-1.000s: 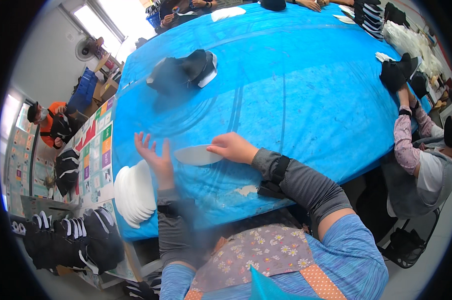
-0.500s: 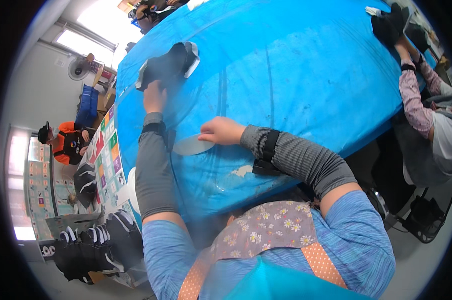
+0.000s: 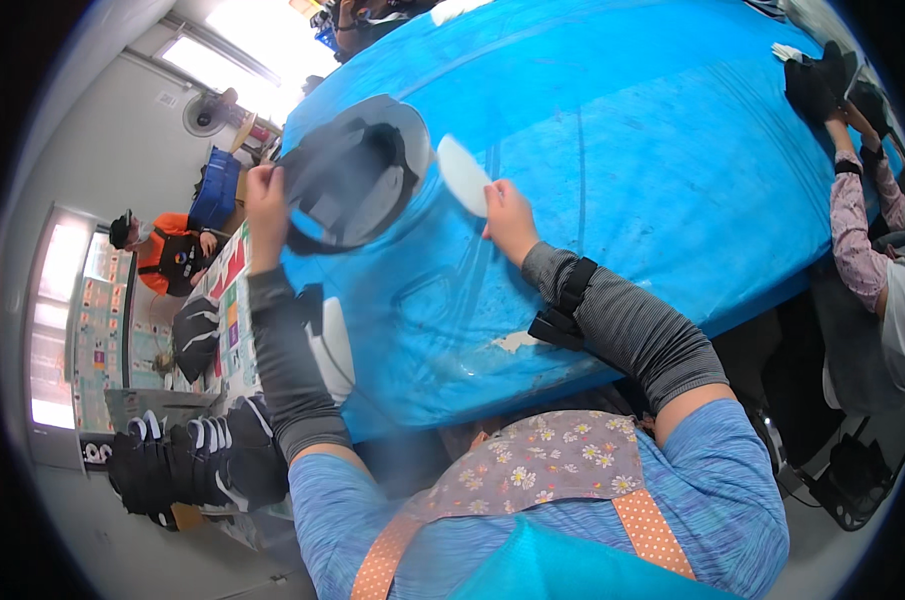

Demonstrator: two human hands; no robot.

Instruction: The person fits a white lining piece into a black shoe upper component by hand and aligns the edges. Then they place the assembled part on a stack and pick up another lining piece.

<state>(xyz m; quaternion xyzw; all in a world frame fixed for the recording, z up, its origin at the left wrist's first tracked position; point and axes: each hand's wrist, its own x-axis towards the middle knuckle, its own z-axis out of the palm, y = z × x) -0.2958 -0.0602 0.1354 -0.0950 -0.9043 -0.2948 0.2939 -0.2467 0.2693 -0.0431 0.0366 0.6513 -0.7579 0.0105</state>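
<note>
Head view, upper left of centre: left hand [image 3: 266,205] closed on the edge of a dark grey and black shoe upper [image 3: 350,180], lifted over the blue table cover [image 3: 652,150]. Just right of it: right hand [image 3: 509,218] pinching a white insole [image 3: 463,174], tilted, close beside the upper. Lower left: stack of white insoles [image 3: 334,345] behind the left forearm; black shoes with white stripes [image 3: 187,465] at the frame's left edge

Black shoe [image 3: 347,175] and white insole [image 3: 464,174] in hand
</note>
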